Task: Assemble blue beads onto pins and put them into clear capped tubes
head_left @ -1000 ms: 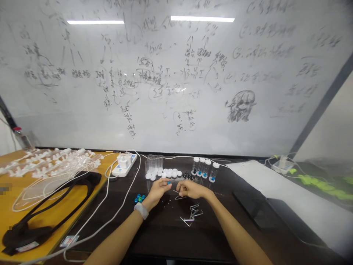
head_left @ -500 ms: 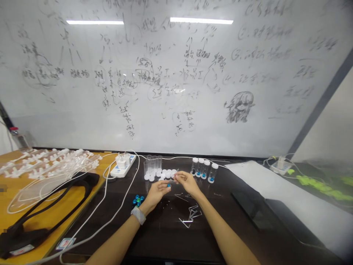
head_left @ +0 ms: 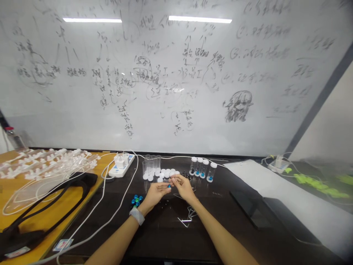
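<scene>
My left hand (head_left: 156,193) pinches a small blue bead (head_left: 169,186) over the dark table. My right hand (head_left: 182,187) is closed beside it, fingertips pinched on something thin that I cannot make out, almost touching the bead. Just behind the hands lie several white caps (head_left: 165,172), empty clear vials (head_left: 151,163) and capped vials with blue beads inside (head_left: 203,168). A small heap of blue and green beads (head_left: 136,200) lies left of my left wrist. Bent metal wires (head_left: 188,216) lie under my right forearm.
A white power strip (head_left: 121,165) with cables runs across the table's left part. White plastic parts (head_left: 46,163) and a black strap (head_left: 55,200) lie on the orange table at left. A black flat device (head_left: 253,208) and white board (head_left: 278,191) are at right. Whiteboard behind.
My right hand has lifted off the wire on the table and moved forward and left up to the left hand's bead. The view has shifted slightly.
</scene>
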Tool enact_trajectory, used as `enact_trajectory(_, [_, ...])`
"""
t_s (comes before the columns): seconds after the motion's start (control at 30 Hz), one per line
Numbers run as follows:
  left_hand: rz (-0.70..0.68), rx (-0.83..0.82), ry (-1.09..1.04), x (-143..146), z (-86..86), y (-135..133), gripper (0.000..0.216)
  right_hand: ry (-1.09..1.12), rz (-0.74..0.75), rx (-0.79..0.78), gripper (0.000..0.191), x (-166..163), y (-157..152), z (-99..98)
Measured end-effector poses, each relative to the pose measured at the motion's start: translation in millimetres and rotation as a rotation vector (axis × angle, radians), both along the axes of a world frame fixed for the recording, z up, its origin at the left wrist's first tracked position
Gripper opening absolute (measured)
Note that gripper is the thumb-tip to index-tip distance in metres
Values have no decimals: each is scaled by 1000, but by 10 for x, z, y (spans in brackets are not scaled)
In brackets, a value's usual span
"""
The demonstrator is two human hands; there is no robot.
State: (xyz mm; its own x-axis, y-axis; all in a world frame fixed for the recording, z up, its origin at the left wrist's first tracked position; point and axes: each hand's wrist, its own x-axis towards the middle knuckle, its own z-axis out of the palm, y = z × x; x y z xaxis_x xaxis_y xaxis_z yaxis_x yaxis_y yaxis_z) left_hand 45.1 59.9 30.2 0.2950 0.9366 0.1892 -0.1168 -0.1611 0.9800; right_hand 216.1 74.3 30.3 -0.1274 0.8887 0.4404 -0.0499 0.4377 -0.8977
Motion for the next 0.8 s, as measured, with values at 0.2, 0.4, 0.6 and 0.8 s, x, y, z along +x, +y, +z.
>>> enact_trajectory(0.2, [26,-17,20,4,25,-23,46,-129,-23,109,32,13,-94,40])
enact_trajectory(0.4, [32,28,38,-10,30,-22,42,-268,-78,186,30,22,-144,60])
enact_trajectory(0.6, [31,56,61,-28,4,0,41,-309,-47,197,41,24,-181,111])
enact_trajectory(0.8, [30,42,71,-28,23,-25,44,-232,-92,140,33,12,-110,86])
